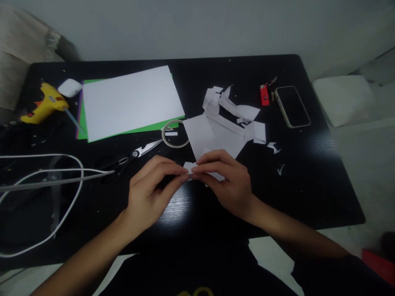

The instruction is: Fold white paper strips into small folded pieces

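Note:
Between my two hands, just over the table's near middle, is a small piece of white paper [189,166]. The thumb and fingers of my left hand [154,187] pinch its left side. My right hand [226,181] pinches the other side, fingertips almost meeting the left ones. Much of the piece is hidden behind the fingers. Right behind it lie cut and folded sheets of white paper [200,133], with curled strips [236,107] on top. A roll of tape [164,139] and black-handled scissors [135,153] rest left of these sheets.
White paper [132,100] lies on green sheets at the back left. Beside it are a yellow glue gun [46,103] and a white case [70,87]. A white cable [78,193] loops across the left. A red lighter [264,95] and a phone [292,107] lie at the right.

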A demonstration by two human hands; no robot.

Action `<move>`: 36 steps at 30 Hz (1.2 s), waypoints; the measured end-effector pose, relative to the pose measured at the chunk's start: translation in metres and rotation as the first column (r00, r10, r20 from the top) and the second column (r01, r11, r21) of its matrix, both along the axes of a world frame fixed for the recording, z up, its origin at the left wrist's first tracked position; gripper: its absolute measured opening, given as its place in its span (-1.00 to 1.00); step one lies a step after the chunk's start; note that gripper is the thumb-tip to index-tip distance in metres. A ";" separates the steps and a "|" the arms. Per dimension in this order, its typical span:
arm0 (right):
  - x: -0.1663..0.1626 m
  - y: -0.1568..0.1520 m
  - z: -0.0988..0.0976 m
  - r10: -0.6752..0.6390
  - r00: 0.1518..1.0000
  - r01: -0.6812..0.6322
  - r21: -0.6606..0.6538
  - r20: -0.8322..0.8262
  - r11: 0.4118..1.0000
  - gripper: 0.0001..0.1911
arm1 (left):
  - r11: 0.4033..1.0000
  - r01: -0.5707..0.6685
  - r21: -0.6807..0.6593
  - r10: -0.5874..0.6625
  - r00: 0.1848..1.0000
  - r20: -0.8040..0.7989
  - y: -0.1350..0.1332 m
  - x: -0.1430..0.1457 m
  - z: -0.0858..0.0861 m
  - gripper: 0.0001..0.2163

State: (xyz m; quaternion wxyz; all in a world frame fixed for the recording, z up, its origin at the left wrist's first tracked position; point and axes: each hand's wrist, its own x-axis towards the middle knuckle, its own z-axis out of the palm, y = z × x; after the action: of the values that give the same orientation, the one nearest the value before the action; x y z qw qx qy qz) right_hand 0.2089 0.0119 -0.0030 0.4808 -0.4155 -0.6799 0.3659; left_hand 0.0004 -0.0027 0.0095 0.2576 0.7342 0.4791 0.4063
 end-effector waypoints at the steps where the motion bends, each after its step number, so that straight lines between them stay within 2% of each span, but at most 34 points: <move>1: 0.000 0.000 0.001 0.017 1.000 -0.017 -0.019 -0.017 1.000 -0.84 | 1.000 -0.005 0.003 0.005 1.000 -0.002 0.000 0.000 0.000 -0.90; 5: -0.001 0.000 0.005 0.049 0.993 -0.069 -0.183 -0.110 0.981 -0.89 | 0.997 -0.014 -0.072 0.019 0.998 0.060 0.000 0.001 -0.001 -0.93; 9: -0.003 0.002 0.007 -0.023 0.964 -0.104 -0.459 -0.264 0.883 -0.93 | 0.957 0.071 -0.283 -0.010 0.978 0.210 0.000 0.002 0.001 -0.88; 12: -0.004 0.004 0.007 -0.055 0.935 -0.154 -0.542 -0.350 0.826 -0.83 | 0.913 0.126 -0.388 -0.034 0.971 0.235 0.001 0.004 0.002 -0.91; 15: -0.005 0.005 0.005 -0.051 0.926 -0.188 -0.575 -0.374 0.796 -0.76 | 0.915 0.083 -0.394 0.004 0.976 0.216 0.002 0.005 0.001 -0.91; 17: -0.005 0.004 0.005 -0.032 0.940 -0.177 -0.568 -0.338 0.804 -0.76 | 0.934 0.028 -0.356 0.038 0.983 0.179 0.003 0.005 0.000 -0.93; 19: -0.005 0.004 0.004 0.003 0.964 -0.148 -0.526 -0.267 0.837 -0.80 | 0.957 -0.001 -0.291 0.036 0.993 0.117 0.002 0.004 -0.002 -0.94; 22: -0.005 0.003 0.004 0.049 0.987 -0.109 -0.415 -0.153 0.903 -0.90 | 0.982 0.028 -0.186 -0.022 0.999 0.029 0.000 0.001 -0.006 -0.91; 25: -0.005 0.004 0.003 0.035 0.994 -0.070 -0.348 -0.105 0.935 -0.97 | 0.987 0.052 -0.154 -0.052 0.999 0.002 -0.002 -0.001 -0.008 -0.87; 31: -0.003 0.005 0.004 -0.034 0.983 -0.055 -0.469 -0.179 0.881 -0.96 | 0.983 0.007 -0.185 -0.007 1.000 0.000 -0.003 -0.001 -0.010 -0.84; 36: -0.004 0.006 0.003 -0.039 0.968 -0.101 -0.527 -0.247 0.844 -0.88 | 0.983 -0.023 -0.183 0.026 0.999 0.018 -0.002 0.000 -0.009 -0.87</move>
State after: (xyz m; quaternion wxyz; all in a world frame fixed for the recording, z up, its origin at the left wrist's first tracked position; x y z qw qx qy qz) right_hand 0.2050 0.0176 -0.0003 0.4210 -0.4729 -0.4917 0.5978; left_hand 0.0005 -0.0047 0.0005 0.3236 0.6974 0.5208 0.3710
